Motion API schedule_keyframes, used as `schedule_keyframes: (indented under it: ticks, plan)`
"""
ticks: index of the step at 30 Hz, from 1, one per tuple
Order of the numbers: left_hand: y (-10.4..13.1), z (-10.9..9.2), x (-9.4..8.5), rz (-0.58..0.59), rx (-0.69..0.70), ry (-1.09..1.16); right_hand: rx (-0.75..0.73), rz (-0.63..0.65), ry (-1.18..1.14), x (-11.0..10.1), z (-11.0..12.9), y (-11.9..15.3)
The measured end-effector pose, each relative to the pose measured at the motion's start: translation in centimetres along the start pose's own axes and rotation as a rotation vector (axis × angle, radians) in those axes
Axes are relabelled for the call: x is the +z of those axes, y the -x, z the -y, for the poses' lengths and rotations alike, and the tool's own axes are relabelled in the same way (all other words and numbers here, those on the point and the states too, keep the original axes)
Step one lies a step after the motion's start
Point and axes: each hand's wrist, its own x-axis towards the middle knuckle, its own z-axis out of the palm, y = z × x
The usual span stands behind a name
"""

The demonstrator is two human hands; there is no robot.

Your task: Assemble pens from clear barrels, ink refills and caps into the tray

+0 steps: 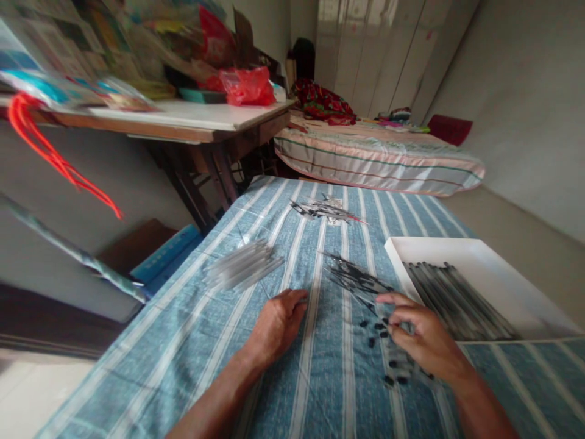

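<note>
My left hand (281, 320) rests low over the striped cloth, its fingers curled together; whatever they pinch, if anything, is hidden. A bundle of clear pen barrels (244, 265) lies beyond it, to the left. On the right, my right hand (423, 332) hovers over scattered small black caps (379, 329), thumb and fingers bent but apart, with nothing visible between them. Just past its fingertips is a loose pile of thin black pen refills (351, 274). More caps or short plugs (397, 369) lie under and beside the palm, partly covered by it.
A shallow white box (516, 286) at right holds a row of pens (457, 305). Farther back lies another heap of thin refills (322, 210). The table bears a blue striped cloth (329, 396). A cluttered desk (183, 119) stands left, a bed (379, 152) behind.
</note>
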Motion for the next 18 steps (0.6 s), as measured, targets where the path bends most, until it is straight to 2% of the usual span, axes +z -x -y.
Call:
schedule_keyframes:
  ticks: [6,11,18]
  plan:
    - [-0.1,0.1,0.2,0.034,0.011,0.037,0.050,0.119,-0.088,-2.0,-0.1,0.7]
    - [-0.1,-0.3,0.1,0.053,0.003,0.086,0.017,0.147,-0.159,-3.2,-0.3,1.0]
    - [0.2,-0.9,-0.2,0.162,-0.016,0.327,-0.129,0.350,-0.357,-2.4,1.0,1.0]
